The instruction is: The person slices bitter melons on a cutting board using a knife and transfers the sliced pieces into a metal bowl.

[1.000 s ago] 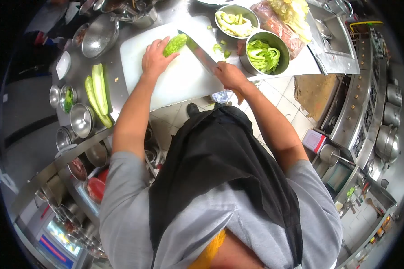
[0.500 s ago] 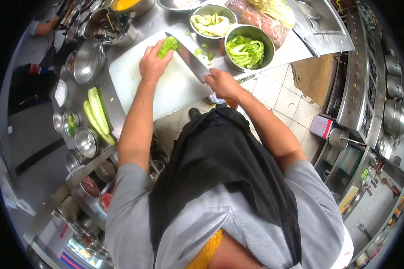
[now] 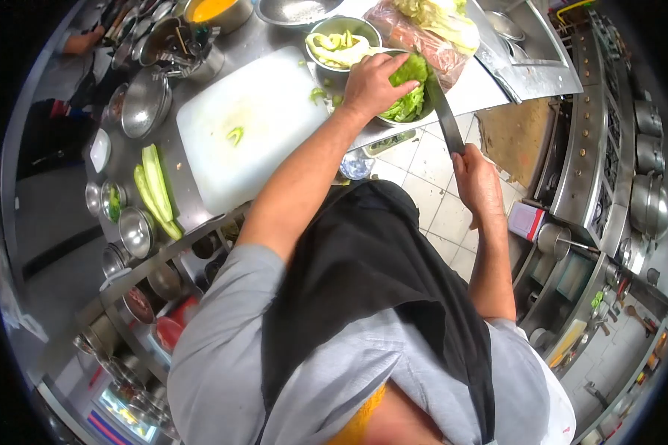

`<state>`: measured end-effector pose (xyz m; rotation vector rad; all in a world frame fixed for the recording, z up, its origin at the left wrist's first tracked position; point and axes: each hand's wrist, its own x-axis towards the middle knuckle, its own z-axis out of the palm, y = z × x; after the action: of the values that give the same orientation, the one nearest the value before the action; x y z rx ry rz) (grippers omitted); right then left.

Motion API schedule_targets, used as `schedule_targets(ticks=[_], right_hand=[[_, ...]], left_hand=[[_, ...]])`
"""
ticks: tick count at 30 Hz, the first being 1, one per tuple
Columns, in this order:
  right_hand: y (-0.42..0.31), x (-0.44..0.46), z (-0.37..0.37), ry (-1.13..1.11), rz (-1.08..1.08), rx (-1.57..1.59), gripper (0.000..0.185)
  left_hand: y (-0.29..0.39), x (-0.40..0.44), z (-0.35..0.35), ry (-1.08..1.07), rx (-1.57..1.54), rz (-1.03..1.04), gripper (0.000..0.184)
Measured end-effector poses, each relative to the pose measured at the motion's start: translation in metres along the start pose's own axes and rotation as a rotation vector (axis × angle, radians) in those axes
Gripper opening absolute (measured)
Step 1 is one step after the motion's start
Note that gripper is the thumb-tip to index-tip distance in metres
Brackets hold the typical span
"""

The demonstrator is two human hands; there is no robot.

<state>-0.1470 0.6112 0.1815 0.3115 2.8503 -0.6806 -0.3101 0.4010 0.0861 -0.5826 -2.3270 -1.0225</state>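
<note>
My left hand [image 3: 378, 87] is over the right-hand metal bowl [image 3: 424, 120], fingers closed around a bunch of sliced green vegetable [image 3: 410, 70]. Similar green pieces [image 3: 404, 111] lie inside that bowl. In my right hand [image 3: 479, 182] is the handle of a kitchen knife [image 3: 444, 111], its long blade pointing away from me and up against the bunch. To the left is the white cutting board [image 3: 223, 167], where one small green slice [image 3: 235, 136] lies. A few scraps [image 3: 318, 95] sit by the board's right edge.
A second bowl [image 3: 375, 33] holds pale green strips. Bagged meat [image 3: 412, 37] and leafy greens [image 3: 453, 30] are behind. Long pale-green halved vegetables [image 3: 154, 185] lie left of the board, near steel bowls [image 3: 136, 232]. A stove [image 3: 586, 141] stands right; another person's arm [image 3: 82, 42] shows far left.
My left hand has carried the green bunch right, from the board to over the bowl. The knife in my right hand has moved right with it, leaving a small slice on the board.
</note>
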Motion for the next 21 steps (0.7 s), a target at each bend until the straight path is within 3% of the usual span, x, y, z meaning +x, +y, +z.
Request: schedule_targets(ticks=[2,6,7,8,9,12,14,16,19,21], right_hand=[[0.004,0.003,-0.003,0.034,-0.032,-0.131,0.022],[0.008,0.003,-0.002,0.068,-0.048,-0.132,0.022],[0.01,0.004,-0.001,0.083,-0.061,-0.113,0.022],[0.013,0.006,0.0,0.085,-0.062,-0.108,0.022],[0.016,0.007,0.002,0.08,-0.076,-0.041,0.022],[0.018,0.009,0.002,0.059,-0.099,0.074,0.021],[0.018,0.01,0.002,0.038,-0.112,0.116,0.02],[0.016,0.011,0.005,-0.014,-0.256,0.094,0.02],[-0.002,0.013,0.019,-0.251,-0.36,0.081,0.02],[-0.014,0.021,0.047,-0.373,-0.434,0.108,0.023]], left_hand=[[-0.005,-0.004,0.002,0.021,0.071,0.096,0.045],[-0.058,-0.024,-0.051,0.172,0.014,-0.047,0.021],[-0.092,-0.041,-0.068,0.233,-0.011,-0.159,0.01],[-0.103,-0.059,-0.098,0.194,0.079,-0.39,0.02],[-0.139,-0.087,-0.124,0.113,0.405,-0.445,0.022],[-0.133,-0.134,-0.175,-0.175,0.806,-0.917,0.027],[-0.129,-0.145,-0.179,-0.185,0.735,-0.949,0.029],[-0.138,-0.157,-0.18,-0.193,0.664,-0.982,0.031],[-0.157,-0.161,-0.176,-0.148,0.52,-0.916,0.021],[-0.126,-0.135,-0.167,0.042,0.315,-0.819,0.019]])
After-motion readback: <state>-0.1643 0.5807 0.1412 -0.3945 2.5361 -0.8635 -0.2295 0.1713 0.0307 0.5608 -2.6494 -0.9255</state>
